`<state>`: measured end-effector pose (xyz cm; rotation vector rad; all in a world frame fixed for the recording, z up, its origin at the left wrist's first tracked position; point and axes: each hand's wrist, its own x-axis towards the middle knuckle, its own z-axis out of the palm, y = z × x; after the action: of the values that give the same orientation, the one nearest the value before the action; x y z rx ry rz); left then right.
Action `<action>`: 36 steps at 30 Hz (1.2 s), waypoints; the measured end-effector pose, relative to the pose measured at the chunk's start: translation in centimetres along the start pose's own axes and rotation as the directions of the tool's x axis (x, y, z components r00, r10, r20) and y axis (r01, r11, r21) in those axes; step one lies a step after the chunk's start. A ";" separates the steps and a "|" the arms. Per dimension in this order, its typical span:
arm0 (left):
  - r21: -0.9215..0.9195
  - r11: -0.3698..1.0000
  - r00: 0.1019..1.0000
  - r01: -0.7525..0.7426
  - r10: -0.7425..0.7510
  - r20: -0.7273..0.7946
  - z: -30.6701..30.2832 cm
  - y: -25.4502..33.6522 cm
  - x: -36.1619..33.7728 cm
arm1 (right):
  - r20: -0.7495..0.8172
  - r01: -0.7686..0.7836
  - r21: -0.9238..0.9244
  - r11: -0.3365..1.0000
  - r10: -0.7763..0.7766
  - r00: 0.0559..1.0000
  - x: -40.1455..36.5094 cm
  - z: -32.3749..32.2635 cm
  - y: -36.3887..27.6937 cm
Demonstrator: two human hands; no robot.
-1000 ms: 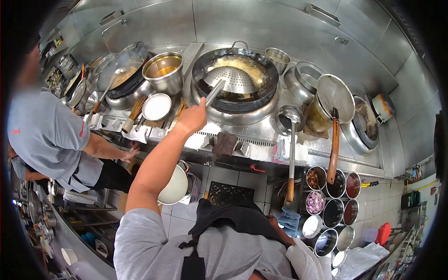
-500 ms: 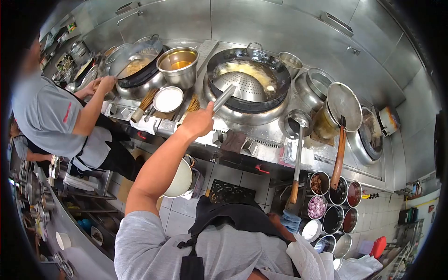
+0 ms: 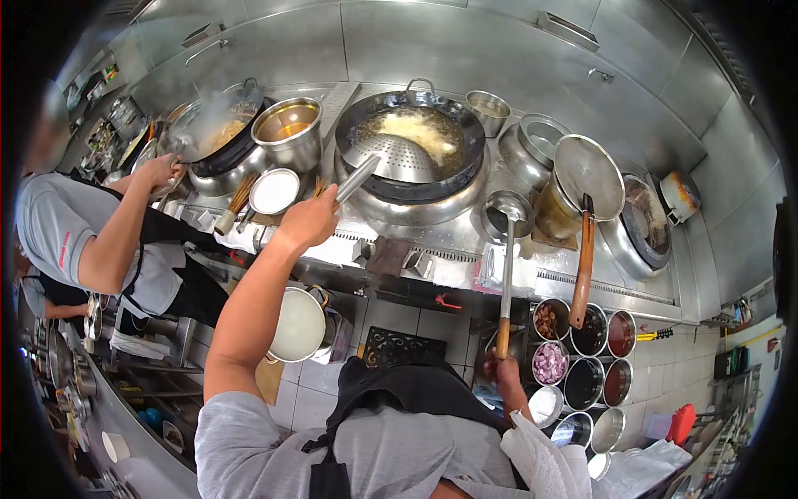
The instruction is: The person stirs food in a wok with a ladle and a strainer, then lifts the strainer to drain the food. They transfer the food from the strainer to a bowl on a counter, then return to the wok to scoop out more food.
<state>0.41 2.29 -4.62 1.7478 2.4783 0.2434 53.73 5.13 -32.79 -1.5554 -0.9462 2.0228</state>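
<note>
My left hand (image 3: 309,221) is closed on the metal handle of a perforated skimmer (image 3: 397,160), whose round head rests in a large black wok (image 3: 473,143). Pale yellow frothy food (image 3: 420,126) floats in oil behind the skimmer's head. Low on the right, my right hand (image 3: 501,368) is wrapped round the wooden end of a long ladle (image 3: 506,283). The ladle's bowl sits on the counter to the right of the wok.
A co-worker (image 3: 83,241) stands at the left beside a steaming wok (image 3: 218,133). A steel pot of oil (image 3: 287,125) and a white bowl (image 3: 274,191) stand between the woks. A strainer (image 3: 588,178) lies on a pot; ingredient containers (image 3: 550,363) stand lower right.
My right hand has come to the ladle's handle and closed on it; the blue cloth near it is no longer visible there. The view has shifted, and the skimmer stays in my left hand.
</note>
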 end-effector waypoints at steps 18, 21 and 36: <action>-0.057 0.995 0.997 0.078 -0.079 -0.020 2.9 0.0 0.5 | -0.009 0.373 0.347 0.861 -0.394 0.919 2.1 -3.7 -30.0; -0.087 0.996 0.998 0.016 -0.021 -0.062 3.1 -2.3 0.8 | -0.039 0.421 0.428 0.800 -0.449 0.893 6.1 1.4 -31.2; -0.110 0.989 0.995 -0.098 0.094 -0.040 0.1 -8.9 3.3 | 0.112 0.434 -0.718 0.545 -0.524 0.844 3.4 18.0 -44.5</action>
<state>-8.87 2.48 -6.37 1.8338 2.3560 0.4156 32.12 33.12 -0.07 -1.4700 -2.0409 1.1722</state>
